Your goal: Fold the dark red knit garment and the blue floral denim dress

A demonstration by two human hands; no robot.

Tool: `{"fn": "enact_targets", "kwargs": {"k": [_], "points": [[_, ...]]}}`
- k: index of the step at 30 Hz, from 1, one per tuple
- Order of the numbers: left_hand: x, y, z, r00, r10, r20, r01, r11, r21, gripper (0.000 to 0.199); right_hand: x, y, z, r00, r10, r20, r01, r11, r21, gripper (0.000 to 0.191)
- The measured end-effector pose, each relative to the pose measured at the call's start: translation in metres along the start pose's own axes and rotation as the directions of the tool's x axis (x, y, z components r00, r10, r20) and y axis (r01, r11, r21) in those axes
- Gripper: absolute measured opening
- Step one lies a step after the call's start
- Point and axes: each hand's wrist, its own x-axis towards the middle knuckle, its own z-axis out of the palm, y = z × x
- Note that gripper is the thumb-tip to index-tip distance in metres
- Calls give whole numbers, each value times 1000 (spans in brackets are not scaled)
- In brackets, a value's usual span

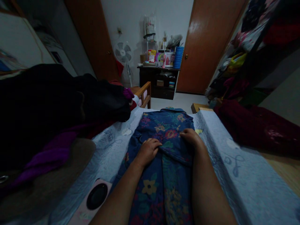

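Note:
A dark blue garment [150, 178] with a floral print lies lengthwise on the light blue bed cover [248, 175], its collar at the far end. My left hand [148, 150] rests on the middle of the garment, fingers together and pointing right, beside a folded edge of the cloth. To the right, my right hand [190, 137] is closed at the fingertips on the garment near its right edge, below a red printed flower. The cloth between the two hands lies in a diagonal fold.
Dark clothes [58, 93] are heaped at the left, with a purple cloth [53, 153] below. A pink case with a black disc [97, 196] lies at the lower left. Maroon clothing [257, 128] lies at the right. Beyond the bed stand a fan [124, 51] and dark cabinet [157, 81].

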Motion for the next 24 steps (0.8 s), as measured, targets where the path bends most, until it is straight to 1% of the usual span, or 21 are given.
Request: {"fn": "enact_targets", "kwargs": {"k": [2,5,7,9,11,13,14,15,16,18,20,22,24], "points": [[1,-1,0,999,8,-45,-9,1000,-12,28,-3,-2,-2,1000,-4,11,3,1000,25,15],[0,-1,-2,996,-5,-90,3,1000,-22,29,-7,-4,-10,999,-44,-30,45,997,60,16],[0,1,-4,996,-5,-89,2,1000,-31,33,-9,-4,-16,995,-87,-54,90,995,49,16],[-1,2,-4,998,5,-59,-8,999,-39,37,-11,-6,-21,992,-88,-90,89,996,-2,16],[-1,4,-5,1000,8,-4,-8,999,-42,37,-12,-9,-22,985,-29,-173,15,997,-78,19],[-1,5,-6,999,3,41,-1,998,-57,33,-13,-17,-19,959,22,-282,-62,989,-135,27],[0,5,-7,999,-1,48,4,998,-68,30,-12,-23,-15,946,12,-323,-61,988,-141,30],[0,4,-7,999,-12,37,15,997,-76,28,-12,-30,-11,938,-26,-346,-21,991,-130,32],[1,4,-8,999,-31,8,31,997,-72,26,-11,-37,-6,933,-84,-350,50,993,-104,32],[2,1,-8,994,-77,-83,76,997,-20,27,-9,-54,6,926,-226,-302,229,973,-26,32],[2,-3,-7,979,-116,-166,129,989,71,26,-9,-68,19,918,-330,-219,347,936,48,31],[0,-7,-3,972,-155,-176,182,972,151,30,-9,-76,31,917,-381,-120,390,918,71,30],[-1,-9,1,965,-217,-145,245,946,213,38,-8,-77,39,928,-372,-19,372,928,9,28]]}}
